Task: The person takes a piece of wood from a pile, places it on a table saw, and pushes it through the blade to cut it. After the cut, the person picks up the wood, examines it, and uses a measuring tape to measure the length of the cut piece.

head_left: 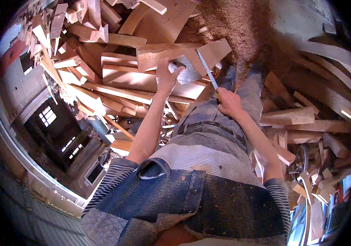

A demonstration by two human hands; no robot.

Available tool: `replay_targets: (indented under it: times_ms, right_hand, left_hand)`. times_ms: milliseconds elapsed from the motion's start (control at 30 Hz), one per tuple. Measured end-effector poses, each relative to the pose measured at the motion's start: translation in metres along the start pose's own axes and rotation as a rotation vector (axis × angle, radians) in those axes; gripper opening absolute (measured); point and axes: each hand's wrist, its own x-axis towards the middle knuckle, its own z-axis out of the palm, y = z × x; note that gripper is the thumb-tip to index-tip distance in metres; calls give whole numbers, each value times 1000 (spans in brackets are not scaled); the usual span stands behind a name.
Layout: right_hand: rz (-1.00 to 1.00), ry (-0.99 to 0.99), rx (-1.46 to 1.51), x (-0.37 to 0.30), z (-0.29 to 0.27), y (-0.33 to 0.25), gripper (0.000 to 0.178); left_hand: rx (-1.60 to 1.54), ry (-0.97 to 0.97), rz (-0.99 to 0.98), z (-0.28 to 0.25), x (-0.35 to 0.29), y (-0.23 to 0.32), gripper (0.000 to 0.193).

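Observation:
My left hand [167, 78] is at the lower edge of an angled light-brown wooden board [151, 56]. Its thumb stands apart from the fingers, which look bent at the board's edge; I see no clear grip. In my right hand [229, 102] is a tape measure, gripped near its yellow part. The white blade [206, 70] runs up and away from that hand, across the board's right-hand arm [215, 54]. Its far end lies near the board's upper edge.
Stacked boards and offcuts [122, 78] cover the left and far side. A heap of sawdust [241, 33] rises in front of my legs. More offcuts [290, 117] lie on the right, with curved pale wooden pieces [331, 53] beyond. A building wall with windows [47, 116] appears far left.

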Motion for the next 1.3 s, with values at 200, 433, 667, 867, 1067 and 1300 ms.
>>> replay_targets:
  times_ms: [200,433,667,867,1067,1300]
  right_hand:
    - [160,26,34,0,-42,6,50]
    - [428,96,-135,-33,-164,60,48]
    - [551,-322,-480,-83,-185,160,37]
    - [584,-254,-156,-130,-175,274,51]
    - [474,-280,-327,-121,-201,217,53]
    - [728,-404,-290,-111,-213,162,52]
  left_hand:
    - [67,-98,-42,7,-16,-1,87]
    - [-28,-117,-487,25,-61,67,133]
    - [-59,16,-632,50,-68,112,128]
    - [-98,-13,-652,61,-76,141,110]
    - [33,-170,-511,71,-81,161,105]
    - [189,-432,-197,82,-71,182,92]
